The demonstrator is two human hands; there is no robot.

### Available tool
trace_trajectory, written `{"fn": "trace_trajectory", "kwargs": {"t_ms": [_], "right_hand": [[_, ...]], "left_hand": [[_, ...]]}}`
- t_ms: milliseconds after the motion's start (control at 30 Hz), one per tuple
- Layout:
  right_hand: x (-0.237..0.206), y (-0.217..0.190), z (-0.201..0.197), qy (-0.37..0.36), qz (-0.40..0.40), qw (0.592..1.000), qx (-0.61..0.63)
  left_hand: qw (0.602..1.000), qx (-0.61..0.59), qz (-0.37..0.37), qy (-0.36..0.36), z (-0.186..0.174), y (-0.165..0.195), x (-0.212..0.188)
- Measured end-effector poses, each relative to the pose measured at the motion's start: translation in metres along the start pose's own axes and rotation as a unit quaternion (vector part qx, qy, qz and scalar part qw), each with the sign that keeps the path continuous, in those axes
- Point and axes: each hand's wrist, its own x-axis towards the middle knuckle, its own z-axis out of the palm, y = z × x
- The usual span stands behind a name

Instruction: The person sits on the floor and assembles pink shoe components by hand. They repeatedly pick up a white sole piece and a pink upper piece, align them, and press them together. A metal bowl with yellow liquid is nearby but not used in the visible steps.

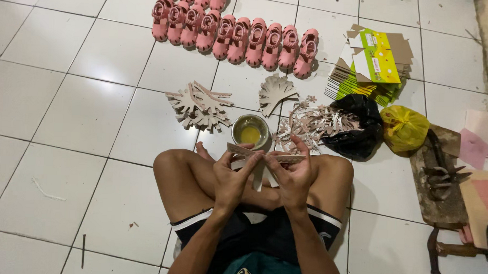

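I sit cross-legged on a white tiled floor. My left hand [233, 177] and my right hand [292, 174] together hold a pale pink cut-out strap piece [257, 156] over my lap, fingers pinching its arms. Just beyond my hands stands a small round tin of yellow glue [250, 131]. Piles of similar cut-out pieces [199, 106] lie past the tin, with another fanned stack [276, 92] to its right.
Two rows of small pink sandals [236, 37] line the far floor. A stack of flat green and brown cartons [372, 63] lies at the right, with scraps [315, 123], a black bag [358, 127], a yellow bag [404, 128] and a wooden board with tools [440, 179].
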Motion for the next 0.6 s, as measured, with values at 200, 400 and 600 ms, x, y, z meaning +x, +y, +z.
{"fn": "trace_trajectory", "kwargs": {"t_ms": [200, 400, 600], "right_hand": [[0.008, -0.005, -0.015, 0.018, -0.006, 1.000, 0.015], [0.012, 0.013, -0.038, 0.001, 0.048, 0.997, 0.066], [-0.002, 0.059, -0.057, -0.039, 0.144, 0.980, 0.130]], "left_hand": [[0.983, 0.131, 0.114, 0.059, -0.010, 0.008, -0.002], [0.995, -0.060, -0.059, 0.060, -0.023, -0.005, -0.004], [0.998, 0.057, 0.011, 0.024, -0.058, -0.032, 0.005]]}}
